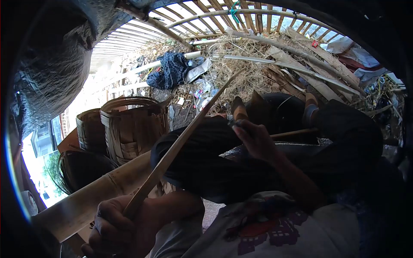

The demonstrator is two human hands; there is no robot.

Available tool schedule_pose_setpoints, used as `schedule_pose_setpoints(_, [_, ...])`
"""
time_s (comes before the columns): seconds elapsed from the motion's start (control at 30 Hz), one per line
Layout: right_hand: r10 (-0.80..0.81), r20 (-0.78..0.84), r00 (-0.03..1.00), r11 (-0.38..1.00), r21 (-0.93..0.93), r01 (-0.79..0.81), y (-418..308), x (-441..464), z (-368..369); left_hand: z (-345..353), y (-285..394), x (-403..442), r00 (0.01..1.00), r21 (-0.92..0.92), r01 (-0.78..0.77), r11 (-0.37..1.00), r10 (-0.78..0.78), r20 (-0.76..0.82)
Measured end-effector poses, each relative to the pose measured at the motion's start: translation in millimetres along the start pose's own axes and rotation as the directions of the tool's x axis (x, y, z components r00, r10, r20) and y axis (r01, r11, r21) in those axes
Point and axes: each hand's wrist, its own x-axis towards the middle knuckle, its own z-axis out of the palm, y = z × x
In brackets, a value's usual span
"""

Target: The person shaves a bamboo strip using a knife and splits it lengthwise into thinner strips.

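A long, flat strip of bamboo (180,142) slants up from the lower left, its tapered tip above the knees. My left hand (124,225) is wrapped round its lower end. My right hand (257,139) is closed near the middle, above my dark-clothed legs; a small dark end shows by its thumb, and I cannot make out what it holds. Under the strip a thick bamboo pole (99,195) lies diagonally at the left. A dark blade-like thing with a shiny edge (241,151) rests across my lap, below my right hand, with a thin stick (294,133) beside it.
Woven baskets (131,129) stand at the left, behind the pole. Ahead on the ground are shavings (241,56), a dark blue cloth (167,71), litter and long bamboo pieces (318,64). A slatted bamboo fence (211,17) closes the far side. Grey sheeting (51,73) hangs at upper left.
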Motion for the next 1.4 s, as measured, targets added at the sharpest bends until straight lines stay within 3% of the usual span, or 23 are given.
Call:
schedule_pose_setpoints(0.13, [0.193, -0.022, 0.981, 0.981, 0.007, -0.193, 2.7, 3.2, -9.0, 2.1, -3.6, -2.8, 0.997, -0.174, -0.023, 0.984, 0.009, -0.08])
schedule_pose_setpoints(0.2, [-0.03, 0.133, 0.991, 0.999, 0.025, 0.026, -36.3, -4.3, -11.6, 6.1, -5.7, -2.2, 0.988, -0.062, -0.105, 0.993, 0.097, -0.121])
schedule_pose_setpoints(0.27, [-0.099, 0.239, 0.966, 0.993, 0.085, 0.08, -57.0, -6.3, -14.6, 6.8, -3.4, -0.8, 0.991, -0.046, -0.086, 0.995, 0.08, -0.106])
schedule_pose_setpoints(0.33, [-0.178, 0.326, 0.928, 0.979, 0.153, 0.134, -50.7, -2.6, -12.2, 5.9, -1.4, 2.3, 0.998, -0.245, 0.053, 0.968, -0.06, -0.021])
schedule_pose_setpoints(0.4, [0.076, 0.0, 0.997, 0.993, 0.095, -0.076, 7.9, 16.6, -5.3, 8.3, -3.4, 3.8, 0.998, -0.165, 0.047, 0.985, -0.041, 0.037])
schedule_pose_setpoints(0.47, [0.316, -0.03, 0.948, 0.949, -0.006, -0.317, 90.6, 33.8, -19.8, 8.4, -2.4, 3.8, 0.995, -0.099, 0.042, 0.994, -0.032, 0.097])
schedule_pose_setpoints(0.53, [0.307, -0.021, 0.951, 0.952, -0.004, -0.308, 65.7, 37.2, -27.6, 1.7, 1.9, 4.5, 0.946, -0.135, 0.183, 0.974, -0.137, 0.293])
schedule_pose_setpoints(0.57, [0.315, 0.013, 0.949, 0.949, -0.001, -0.316, 48.6, 33.4, -27.5, -0.4, 1.9, 4.3, 0.945, -0.132, 0.193, 0.972, -0.148, 0.293])
schedule_pose_setpoints(0.6, [0.325, 0.02, 0.946, 0.946, -0.002, -0.325, 31.6, 26.5, -22.1, -2.6, 1.7, 3.2, 0.987, -0.071, 0.122, 0.99, -0.113, 0.112])
schedule_pose_setpoints(0.63, [0.106, 0.067, 0.992, 0.992, 0.058, -0.11, 13.5, 22.7, -15.4, -3.5, -0.5, 2.0, 0.996, 0.001, 0.044, 0.999, -0.044, -0.071])
schedule_pose_setpoints(0.67, [-0.12, 0.101, 0.988, 0.986, 0.13, 0.107, 2.6, 20.9, -11.8, -3.3, -1.2, 1.8, 0.996, 0.008, 0.039, 0.999, -0.038, -0.076])
schedule_pose_setpoints(0.77, [-0.218, 0.141, 0.966, 0.962, 0.196, 0.188, -6.3, 25.3, -10.7, -0.9, -1.5, 4.8, 0.998, -0.045, 0.057, 0.997, -0.057, 0.001])
schedule_pose_setpoints(0.83, [0.034, 0.081, 0.996, 0.98, 0.194, -0.049, 59.7, 40.2, -3.0, 3.2, -1.8, 6.7, 0.995, -0.076, 0.079, 0.994, -0.083, -0.047])
schedule_pose_setpoints(0.9, [0.494, -0.028, 0.869, 0.867, -0.066, -0.494, 113.6, 62.7, -22.3, -2.1, -4.3, 8.2, 0.997, -0.089, 0.071, 0.993, -0.07, 0.01])
schedule_pose_setpoints(1.0, [0.53, -0.107, 0.841, 0.8, -0.264, -0.538, 149.9, 75.9, -44.9, -1.4, -8.9, 11.0, 0.995, -0.116, 0.081, 0.99, -0.073, 0.07])
schedule_pose_setpoints(1.07, [0.441, -0.01, 0.898, 0.882, -0.184, -0.435, 124.0, 70.0, -48.3, 0.3, -8.7, 12.2, 0.997, -0.094, 0.074, 0.993, -0.071, 0.036])
schedule_pose_setpoints(1.1, [0.359, 0.039, 0.933, 0.933, 0.016, -0.36, 110.3, 67.3, -38.9, 0.4, -7.8, 12.7, 0.997, -0.089, 0.08, 0.993, -0.078, 0.028])
schedule_pose_setpoints(1.13, [0.353, 0.035, 0.935, 0.936, 0.008, -0.353, 105.5, 71.6, -30.2, -0.9, -9.6, 15.1, 0.993, -0.109, 0.099, 0.989, -0.092, 0.069])
schedule_pose_setpoints(1.2, [0.054, 0.11, 0.992, 0.972, 0.221, -0.077, 111.0, 72.9, -12.2, -6.3, -12.3, 19.6, 0.988, -0.119, 0.122, 0.985, -0.109, 0.109])
schedule_pose_setpoints(1.27, [0.114, 0.06, 0.992, 0.973, 0.196, -0.123, 157.9, 82.4, -3.6, -10.4, -20.4, 25.2, 0.99, -0.086, 0.09, 0.992, -0.08, 0.113])
schedule_pose_setpoints(1.3, [0.34, -0.06, 0.939, 0.931, -0.119, -0.345, 192.8, 89.1, -10.2, -5.5, -25.7, 25.0, 0.998, -0.079, 0.058, 0.995, -0.058, -0.003])
schedule_pose_setpoints(1.33, [0.493, -0.24, 0.836, 0.741, -0.387, -0.548, 213.7, 93.9, -23.8, -4.0, -31.1, 28.3, 0.999, -0.081, 0.042, 0.996, -0.043, -0.002])
schedule_pose_setpoints(1.4, [0.544, -0.222, 0.809, 0.722, -0.367, -0.586, 227.6, 79.8, -41.3, -4.8, -42.2, 41.6, 0.984, -0.17, 0.168, 0.971, -0.154, 0.094])
